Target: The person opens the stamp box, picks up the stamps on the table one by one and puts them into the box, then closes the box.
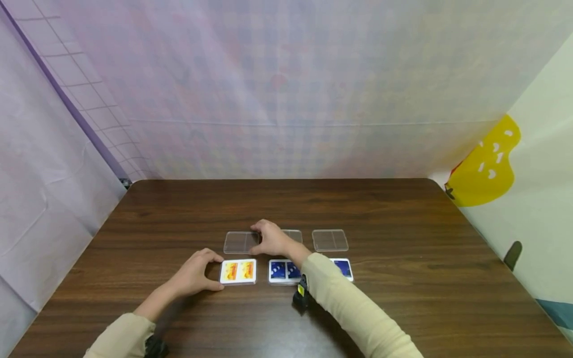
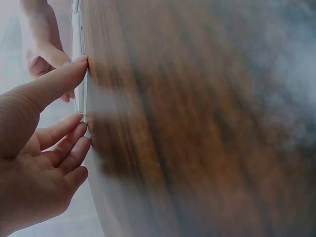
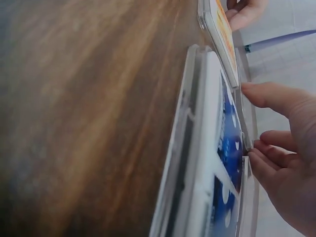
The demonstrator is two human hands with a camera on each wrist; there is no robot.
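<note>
My left hand (image 1: 195,271) is at the left side of a flat clear plastic case (image 1: 238,272) with two orange-and-yellow cards in it, thumb at its near corner and fingers at its far corner. Behind this case lies a flat clear plastic lid (image 1: 235,242). My right hand (image 1: 272,238) spans that lid's right end between thumb and fingers; the right wrist view shows the fingers (image 3: 269,160) right at its edge. Below my right forearm is a case with blue cards (image 1: 278,270), partly covered by the sleeve.
Another blue-card case (image 1: 343,268) is half hidden behind the right sleeve. A second clear lid (image 1: 294,235) peeks out behind my right hand, and a third lid (image 1: 330,240) lies to its right. All are on a brown wooden table (image 1: 403,214) against a curtain (image 1: 286,99).
</note>
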